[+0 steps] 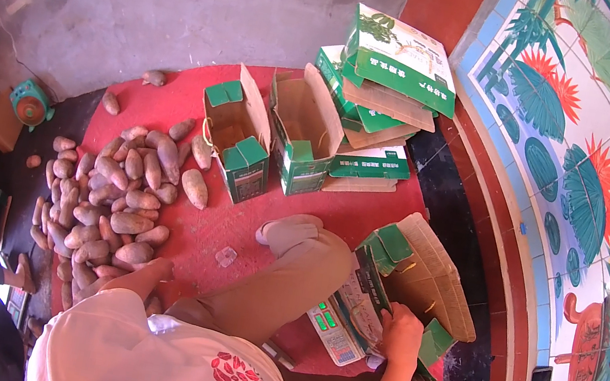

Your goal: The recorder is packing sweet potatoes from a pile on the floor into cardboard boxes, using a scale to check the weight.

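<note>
Cloth [365,217], red, carries everything: a sweet potato pile [110,198] at its left, open cartons [280,146] beyond. Right of the pile, a green carton [411,281] rests on a scale [334,333], steadied by the right hand [400,336] clasping its edge. The left hand [159,269] reaches the pile; whether its fingers are spread or closed cannot be told.

a white short-sleeved shirt with a red leaf-like print across the front, tan trousers, and what looks like a pale grey sock or soft shoe on one foot. both forearms are bare, no gloves.
</note>
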Demonstrator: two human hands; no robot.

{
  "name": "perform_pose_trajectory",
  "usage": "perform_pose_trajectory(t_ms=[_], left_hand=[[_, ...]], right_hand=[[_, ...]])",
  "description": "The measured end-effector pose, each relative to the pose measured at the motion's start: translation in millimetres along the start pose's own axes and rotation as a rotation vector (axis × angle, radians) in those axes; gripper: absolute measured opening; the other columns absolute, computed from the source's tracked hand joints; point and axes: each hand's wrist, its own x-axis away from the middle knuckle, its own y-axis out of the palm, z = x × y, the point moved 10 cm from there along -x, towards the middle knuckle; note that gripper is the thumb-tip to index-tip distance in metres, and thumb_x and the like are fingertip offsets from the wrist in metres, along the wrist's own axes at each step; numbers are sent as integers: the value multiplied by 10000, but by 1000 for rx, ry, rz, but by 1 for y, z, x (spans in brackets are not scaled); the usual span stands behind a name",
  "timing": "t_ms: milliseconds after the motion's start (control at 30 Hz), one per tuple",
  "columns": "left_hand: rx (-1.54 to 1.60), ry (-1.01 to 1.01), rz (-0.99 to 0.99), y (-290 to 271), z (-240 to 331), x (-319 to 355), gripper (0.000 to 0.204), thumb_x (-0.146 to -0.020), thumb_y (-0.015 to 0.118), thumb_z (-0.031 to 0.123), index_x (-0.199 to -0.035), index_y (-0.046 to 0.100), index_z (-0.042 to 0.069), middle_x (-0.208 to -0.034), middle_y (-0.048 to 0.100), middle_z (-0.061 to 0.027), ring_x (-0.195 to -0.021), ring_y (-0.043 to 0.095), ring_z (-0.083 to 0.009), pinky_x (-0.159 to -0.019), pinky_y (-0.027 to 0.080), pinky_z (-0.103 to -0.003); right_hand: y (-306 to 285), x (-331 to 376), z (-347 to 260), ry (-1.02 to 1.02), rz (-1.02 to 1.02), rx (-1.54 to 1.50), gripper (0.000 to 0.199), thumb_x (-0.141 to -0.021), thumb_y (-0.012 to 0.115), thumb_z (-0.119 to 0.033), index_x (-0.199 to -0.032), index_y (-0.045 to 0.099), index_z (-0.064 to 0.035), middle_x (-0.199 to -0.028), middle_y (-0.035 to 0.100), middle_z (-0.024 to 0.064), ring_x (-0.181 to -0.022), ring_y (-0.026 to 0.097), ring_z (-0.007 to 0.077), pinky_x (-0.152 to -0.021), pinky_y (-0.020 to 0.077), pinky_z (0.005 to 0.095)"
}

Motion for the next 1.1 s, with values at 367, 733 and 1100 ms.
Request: perform_pose_trajectory(t_ms=[367, 733, 1100], left_hand=[[34, -182, -48, 72, -57, 4, 357, -792, 668, 321, -1106, 692, 152, -1129, 672, -120, -1043, 646, -309, -907, 507, -425], [50, -475, 172, 20, -60, 89, 600, -791, 650, 192, -1361, 471, 247, -1485, 337, -104, -1382, 307, -368, -1041, 383, -538], [297, -414, 212, -17, -68, 80, 416, -916, 573, 274, -1298, 452, 165, -1424, 354, -153, -1373, 300, -361, -1039, 361, -539]], right_hand=[[-5, 0, -1, 15, 59, -21, 108, -806, 659, -129, -854, 620, -41, -807, 626, 152, -782, 622, 349, -691, 491, 438], [-9, 15, -7, -20, 63, -24, 96, -793, 662, -96, -843, 612, -31, -792, 615, 152, -763, 612, 353, -679, 483, 436], [-9, 22, -7, -9, 43, -52, 110, -784, 674, -105, -848, 638, -23, -818, 632, 156, -772, 615, 361, -688, 488, 433]])
